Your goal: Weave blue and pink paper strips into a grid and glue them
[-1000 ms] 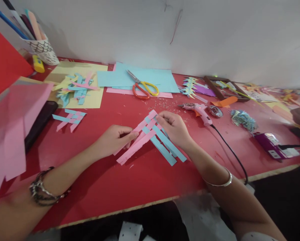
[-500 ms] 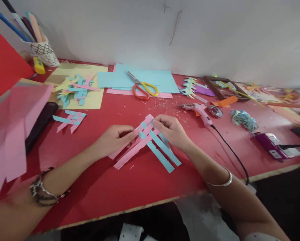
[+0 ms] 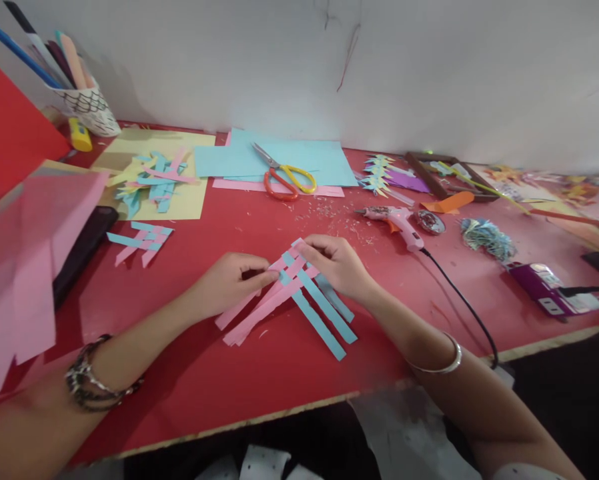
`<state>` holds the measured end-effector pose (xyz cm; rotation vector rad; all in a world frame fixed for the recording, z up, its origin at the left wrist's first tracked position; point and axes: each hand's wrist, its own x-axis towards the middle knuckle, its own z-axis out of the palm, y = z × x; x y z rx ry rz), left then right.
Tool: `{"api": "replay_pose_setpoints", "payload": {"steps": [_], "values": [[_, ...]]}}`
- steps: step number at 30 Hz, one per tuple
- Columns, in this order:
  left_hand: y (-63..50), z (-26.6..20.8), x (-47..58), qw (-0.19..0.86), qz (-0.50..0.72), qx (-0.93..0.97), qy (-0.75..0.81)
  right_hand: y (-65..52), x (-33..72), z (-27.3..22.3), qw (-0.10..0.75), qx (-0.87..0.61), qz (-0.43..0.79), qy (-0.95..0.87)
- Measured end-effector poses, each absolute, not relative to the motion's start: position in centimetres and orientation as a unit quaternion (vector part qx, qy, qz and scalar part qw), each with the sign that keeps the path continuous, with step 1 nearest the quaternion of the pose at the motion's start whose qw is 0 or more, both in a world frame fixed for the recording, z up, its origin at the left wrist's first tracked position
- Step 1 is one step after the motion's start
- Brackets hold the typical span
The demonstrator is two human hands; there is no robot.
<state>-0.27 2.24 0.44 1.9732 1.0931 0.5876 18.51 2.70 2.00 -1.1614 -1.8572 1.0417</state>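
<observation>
Between my hands is a woven piece of pink and light blue paper strips (image 3: 295,268), held just above the red table. Its pink ends slant down to the left and its blue ends down to the right. My left hand (image 3: 237,283) pinches the left edge between thumb and fingers. With its thumb and fingertips, my right hand (image 3: 337,263) grips the upper right corner, hiding part of the weave there. A smaller woven pink and blue paper piece (image 3: 147,239) lies on the table, to the left of my left hand.
Scissors (image 3: 284,175) lie on light blue sheets (image 3: 324,157) at the back. A pink glue gun (image 3: 392,217) with a black cord rests to the right, beside a purple power strip (image 3: 544,287). Paper strips (image 3: 162,177) and pink sheets (image 3: 34,267) are left. Another person's hand shows far right.
The woven piece and both hands have come slightly down toward me. Its lower pink strips have shifted closer together, and the blue ends hang a little lower.
</observation>
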Motion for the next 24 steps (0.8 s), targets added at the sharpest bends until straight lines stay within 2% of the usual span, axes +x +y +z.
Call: {"api": "replay_pose_setpoints", "payload": {"steps": [9, 15, 24], "values": [[1.79, 0.81, 0.22, 0.423, 0.292, 0.742, 0.430, 2.68, 18.34, 1.64, 0.305, -0.432, 0.379, -0.759], [1.68, 0.64, 0.43, 0.395, 0.327, 0.733, 0.446, 2.38, 17.93, 1.38, 0.263, -0.415, 0.351, -0.797], [1.68, 1.10, 0.16, 0.391, 0.358, 0.704, 0.473, 2.59, 18.46, 1.55, 0.243, -0.425, 0.383, -0.783]]}}
